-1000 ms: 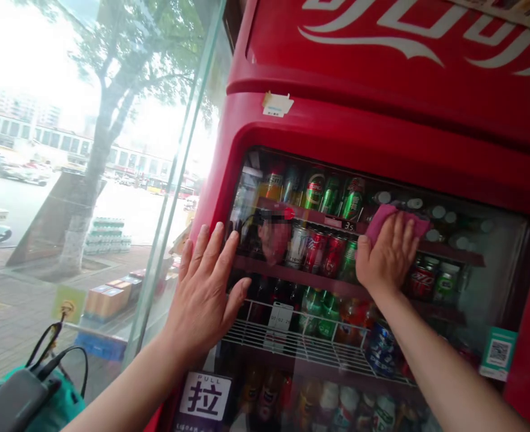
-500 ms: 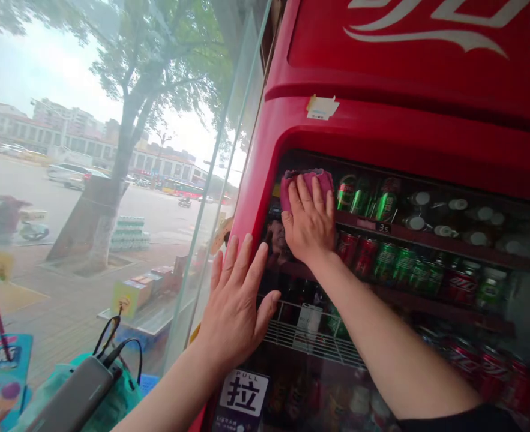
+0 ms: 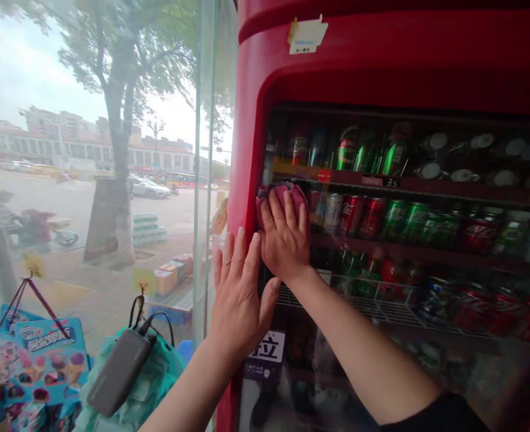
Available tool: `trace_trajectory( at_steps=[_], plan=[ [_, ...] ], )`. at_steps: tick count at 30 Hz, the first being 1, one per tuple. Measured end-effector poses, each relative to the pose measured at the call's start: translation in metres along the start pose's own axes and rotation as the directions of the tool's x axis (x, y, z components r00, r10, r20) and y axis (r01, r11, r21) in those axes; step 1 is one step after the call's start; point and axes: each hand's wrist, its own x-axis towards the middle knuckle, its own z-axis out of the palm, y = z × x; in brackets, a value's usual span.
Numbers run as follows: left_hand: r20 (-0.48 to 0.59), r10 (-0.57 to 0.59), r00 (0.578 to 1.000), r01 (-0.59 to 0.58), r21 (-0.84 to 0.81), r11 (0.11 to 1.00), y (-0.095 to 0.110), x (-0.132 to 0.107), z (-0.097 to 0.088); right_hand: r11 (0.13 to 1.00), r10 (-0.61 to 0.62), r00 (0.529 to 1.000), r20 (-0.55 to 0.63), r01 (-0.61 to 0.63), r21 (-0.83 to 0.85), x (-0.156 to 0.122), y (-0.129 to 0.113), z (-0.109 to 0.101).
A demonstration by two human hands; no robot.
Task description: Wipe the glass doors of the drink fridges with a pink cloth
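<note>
My right hand (image 3: 284, 234) is pressed against the glass door (image 3: 427, 366) of a red drinks cooler (image 3: 382, 66), its fingers spread and slightly curled over a bunched pink cloth (image 3: 283, 201), which it has hold of. The cloth sits at the door's upper left, just inside the cooler's red frame. My left hand (image 3: 240, 294) is open and empty, palm flat and fingers splayed on the glass, just below and left of the right hand. Behind the door, green and red cans (image 3: 366, 217) fill a dark red shelf (image 3: 409, 183). Left of the cooler, a power bank (image 3: 119, 372) lies on a teal bag (image 3: 152, 384) beside a shop window (image 3: 210, 120).
</note>
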Motion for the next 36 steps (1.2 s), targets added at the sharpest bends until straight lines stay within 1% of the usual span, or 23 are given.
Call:
trace_trajectory(
  at_steps=[3,5,7,8,10,12,14,16,17,18,19,21,22,23,25,27,29,30,31,33,36],
  plan=[
    [0.018,0.001,1.000,0.000,-0.033,0.999,0.007,-0.003,0.007,0.994,-0.106,0.993,0.047,0.106,0.011,-0.020,0.011,-0.002],
    [0.024,0.017,1.000,-0.016,-0.062,0.998,0.012,-0.002,0.012,0.987,-0.157,0.985,0.074,0.158,-0.006,-0.033,0.030,-0.009],
    [0.017,0.035,0.999,-0.033,-0.094,0.995,0.015,-0.002,0.016,0.987,-0.150,0.986,0.078,0.154,-0.052,-0.049,0.057,-0.019],
    [0.011,0.037,0.999,-0.036,-0.110,0.993,0.016,-0.003,0.017,0.989,-0.113,0.992,0.056,0.117,-0.086,-0.059,0.071,-0.024],
    [0.004,0.026,1.000,-0.025,-0.137,0.990,0.017,-0.006,0.019,0.986,0.028,0.999,-0.037,-0.033,-0.163,-0.081,0.098,-0.032],
    [0.008,0.004,1.000,-0.003,-0.159,0.987,0.016,-0.011,0.019,0.952,0.187,0.971,-0.149,-0.216,-0.215,-0.098,0.115,-0.036],
    [0.012,-0.011,1.000,0.013,-0.174,0.985,0.015,-0.016,0.019,0.903,0.315,0.919,-0.236,-0.367,-0.224,-0.106,0.114,-0.033],
    [0.015,-0.016,1.000,0.018,-0.178,0.984,0.014,-0.019,0.020,0.857,0.412,0.861,-0.298,-0.477,-0.193,-0.103,0.096,-0.023],
    [0.016,-0.015,1.000,0.017,-0.178,0.984,0.013,-0.020,0.021,0.847,0.440,0.844,-0.306,-0.503,-0.172,-0.099,0.082,-0.016],
    [0.018,-0.012,1.000,0.015,-0.177,0.984,0.013,-0.020,0.022,0.854,0.443,0.849,-0.290,-0.498,-0.154,-0.095,0.066,-0.009],
    [0.021,-0.009,1.000,0.012,-0.177,0.984,0.012,-0.019,0.023,0.879,0.414,0.876,-0.249,-0.455,-0.141,-0.091,0.051,-0.001],
    [0.018,-0.002,1.000,0.005,-0.178,0.984,0.012,-0.017,0.027,0.950,0.272,0.954,-0.124,-0.287,-0.122,-0.085,0.025,0.013],
    [0.014,0.001,1.000,0.002,-0.177,0.984,0.012,-0.016,0.029,0.973,0.193,0.979,-0.072,-0.200,-0.114,-0.083,0.017,0.018],
    [0.010,0.001,1.000,0.001,-0.175,0.984,0.013,-0.014,0.031,0.986,0.124,0.992,-0.039,-0.128,-0.111,-0.083,0.012,0.021],
    [0.002,-0.004,1.000,0.004,-0.174,0.985,0.018,-0.012,0.037,0.993,0.025,1.000,-0.001,-0.025,-0.119,-0.085,0.014,0.021],
    [0.010,-0.012,1.000,0.013,-0.178,0.984,0.025,-0.009,0.043,0.989,-0.070,0.997,0.040,0.074,-0.126,-0.089,0.028,0.014],
    [0.018,-0.022,1.000,0.025,-0.185,0.982,0.036,-0.007,0.050,0.978,-0.163,0.983,0.083,0.172,-0.116,-0.095,0.048,0.002],
    [0.021,-0.024,0.999,0.028,-0.187,0.982,0.042,-0.006,0.053,0.974,-0.189,0.977,0.097,0.199,-0.109,-0.099,0.059,-0.004],
    [0.022,-0.026,0.999,0.030,-0.189,0.982,0.048,-0.005,0.056,0.972,-0.200,0.974,0.102,0.211,-0.104,-0.103,0.071,-0.011],
    [0.020,-0.020,1.000,0.024,-0.194,0.981,0.061,-0.004,0.063,0.975,-0.184,0.978,0.097,0.195,-0.110,-0.113,0.096,-0.024],
    [0.028,0.007,1.000,-0.001,-0.203,0.979,0.076,-0.001,0.072,0.975,-0.144,0.989,0.044,0.150,-0.164,-0.132,0.138,-0.044]
  ],
)
